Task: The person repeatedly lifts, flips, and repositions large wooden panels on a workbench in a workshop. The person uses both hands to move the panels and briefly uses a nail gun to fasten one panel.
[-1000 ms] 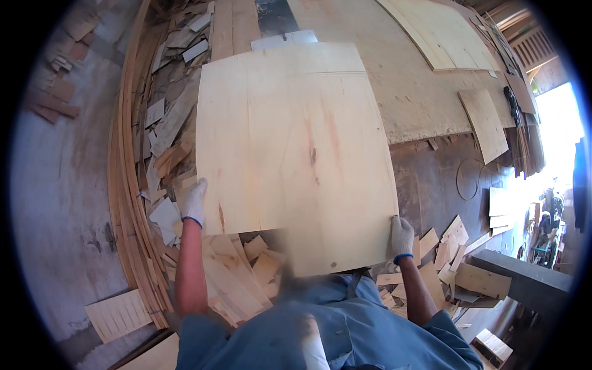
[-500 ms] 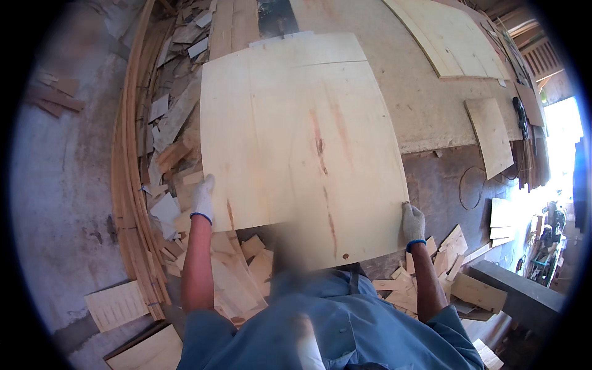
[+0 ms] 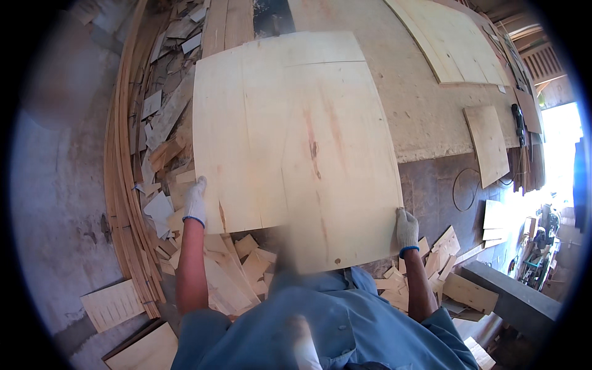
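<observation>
A large pale plywood sheet (image 3: 240, 135) with reddish-brown streaks spans the space in front of me, its far part over the workbench. Lines across its far part and down its middle suggest a second sheet (image 3: 342, 185) lying on it and reaching closer to my body; I cannot tell for sure. My left hand (image 3: 195, 200), in a white glove with a blue cuff, grips the left edge near the front corner. At the right edge, my gloved right hand (image 3: 407, 229) is closed on the wood, fingers partly hidden beneath.
The workbench (image 3: 425, 117) extends beyond, bearing another pale sheet (image 3: 453, 43). A smaller board (image 3: 487, 145) leans at its right end. Long wood strips (image 3: 120, 185) run along the left, beside scattered offcuts (image 3: 163, 123). More scraps (image 3: 250, 262) lie below, and a grey beam (image 3: 512, 287) stands at lower right.
The plywood and both hands have shifted slightly left in the view, and the front edge sits a little lower. Both hands keep their grip.
</observation>
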Demonstrator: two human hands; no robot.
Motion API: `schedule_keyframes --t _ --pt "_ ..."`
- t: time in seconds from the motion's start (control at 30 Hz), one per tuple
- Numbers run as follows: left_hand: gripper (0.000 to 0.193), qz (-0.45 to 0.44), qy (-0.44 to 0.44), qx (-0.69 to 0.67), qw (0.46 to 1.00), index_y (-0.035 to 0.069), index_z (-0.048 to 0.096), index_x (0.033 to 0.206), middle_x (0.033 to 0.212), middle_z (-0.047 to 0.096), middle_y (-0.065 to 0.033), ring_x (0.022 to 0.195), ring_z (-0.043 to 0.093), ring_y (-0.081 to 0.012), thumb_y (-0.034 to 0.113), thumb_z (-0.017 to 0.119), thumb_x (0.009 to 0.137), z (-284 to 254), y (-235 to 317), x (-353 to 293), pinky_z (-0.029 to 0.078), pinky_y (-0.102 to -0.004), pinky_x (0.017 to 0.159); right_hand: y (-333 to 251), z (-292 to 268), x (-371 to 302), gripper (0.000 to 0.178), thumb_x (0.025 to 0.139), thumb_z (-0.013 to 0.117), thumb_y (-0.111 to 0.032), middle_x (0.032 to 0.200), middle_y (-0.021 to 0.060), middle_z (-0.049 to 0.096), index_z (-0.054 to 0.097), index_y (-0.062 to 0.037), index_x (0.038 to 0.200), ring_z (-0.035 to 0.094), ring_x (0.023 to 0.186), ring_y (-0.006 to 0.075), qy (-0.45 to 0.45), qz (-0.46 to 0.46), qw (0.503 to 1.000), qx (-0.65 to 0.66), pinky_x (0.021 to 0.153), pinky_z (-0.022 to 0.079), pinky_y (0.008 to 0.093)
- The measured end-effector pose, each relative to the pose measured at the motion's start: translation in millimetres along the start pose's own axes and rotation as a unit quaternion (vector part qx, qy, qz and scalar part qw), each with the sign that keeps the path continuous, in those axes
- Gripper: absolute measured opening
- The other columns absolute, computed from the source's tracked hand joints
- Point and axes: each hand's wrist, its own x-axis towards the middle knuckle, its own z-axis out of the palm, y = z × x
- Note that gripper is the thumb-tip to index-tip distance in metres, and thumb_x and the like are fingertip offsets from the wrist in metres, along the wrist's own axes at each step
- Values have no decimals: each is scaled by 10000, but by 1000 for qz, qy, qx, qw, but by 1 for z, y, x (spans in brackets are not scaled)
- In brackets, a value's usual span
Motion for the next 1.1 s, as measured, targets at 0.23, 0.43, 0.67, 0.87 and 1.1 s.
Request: schedule_keyframes --t 0.23,0.43,0.67,0.87,1.1 --pt "486 20 1 19 1000 -12 619 1188 1100 658 -72 956 629 -158 417 528 978 -15 -17 23 508 -287 846 -8 3 1 414 943 523 -324 783 124 653 658 68 964 551 741 161 3 22 1000 3 710 462 346" --pt "519 32 6 21 999 -15 601 1221 1117 653 -71 972 622 -154 433 548 965 -17 -5 41 504 -282 853 -18 14 7 400 944 513 -302 790 139 648 654 72 966 559 758 168 13 9 1000 2 723 460 348" --pt "483 14 25 -34 999 -13 607 1200 1095 657 -78 947 630 -165 401 577 954 1 16 37 510 -293 837 -32 18 13 395 941 519 -296 752 130 635 656 75 939 549 739 168 14 12 1000 24 714 458 353" --pt "435 -2 28 -61 998 -5 621 1175 1064 667 -76 907 643 -172 366 592 949 -1 12 47 520 -302 810 -23 17 35 434 952 492 -325 716 163 608 636 77 877 536 683 198 11 -5 1000 -4 683 447 383" --pt "469 49 -5 -15 999 -25 621 1186 1097 665 -86 964 622 -152 377 596 947 4 27 61 496 -284 860 -31 18 56 435 951 492 -330 746 190 622 639 76 896 556 697 213 8 -33 999 -26 694 453 378"
